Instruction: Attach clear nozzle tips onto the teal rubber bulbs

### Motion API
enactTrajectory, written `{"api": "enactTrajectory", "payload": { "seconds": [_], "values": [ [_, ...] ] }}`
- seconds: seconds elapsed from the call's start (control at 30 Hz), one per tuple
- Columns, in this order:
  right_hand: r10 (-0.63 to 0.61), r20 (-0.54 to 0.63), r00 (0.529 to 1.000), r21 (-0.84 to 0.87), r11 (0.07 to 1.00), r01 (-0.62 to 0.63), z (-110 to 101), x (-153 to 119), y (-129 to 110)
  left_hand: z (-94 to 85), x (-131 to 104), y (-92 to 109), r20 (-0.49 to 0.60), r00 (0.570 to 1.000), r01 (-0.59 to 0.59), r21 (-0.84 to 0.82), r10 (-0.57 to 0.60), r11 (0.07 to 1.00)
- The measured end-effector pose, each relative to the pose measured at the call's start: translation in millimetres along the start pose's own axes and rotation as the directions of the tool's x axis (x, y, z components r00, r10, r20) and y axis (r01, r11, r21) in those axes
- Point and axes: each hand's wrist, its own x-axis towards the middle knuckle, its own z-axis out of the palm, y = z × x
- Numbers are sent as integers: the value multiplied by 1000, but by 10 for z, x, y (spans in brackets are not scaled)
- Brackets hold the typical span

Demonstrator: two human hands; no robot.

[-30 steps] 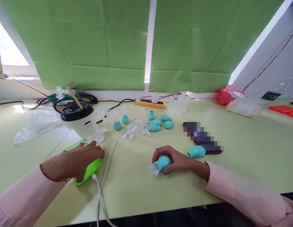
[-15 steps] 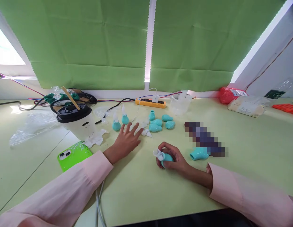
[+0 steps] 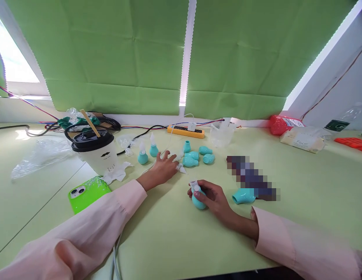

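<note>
Green blinds hang behind a pale green table [image 3: 175, 233]. The right hand [image 3: 211, 196] grips a soft-looking teal rubber bulb [image 3: 197, 201] with a clear nozzle, upright at near centre; it looks light and squeezable, best held round its belly. The left hand [image 3: 163, 169], fingers spread, rests on small clear plastic tips [image 3: 181, 168].

a lidded paper cup [image 3: 95, 153] is seen beside a green phone [image 3: 86, 193]; a yellow power strip [image 3: 185, 131], plastic bag [image 3: 37, 154] and tissue pack [image 3: 304, 139] are spread behind.
</note>
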Motion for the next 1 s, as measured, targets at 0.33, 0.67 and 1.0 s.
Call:
{"api": "enactTrajectory", "payload": {
  "seconds": [0.33,0.67,1.0],
  "values": [
    [-68,104,992,1,998,68,-26,-51,-11,-108,14,-141,85,981,-157,-162,173,974],
    [-15,105,994,-112,993,27,-36,-26,-29,-194,32,-6,-43,994,-111,-558,104,823],
    [-24,27,999,-92,995,26,-40,-5,-10,-478,-64,360,243,969,226,-947,-50,-227]
  ]
}}
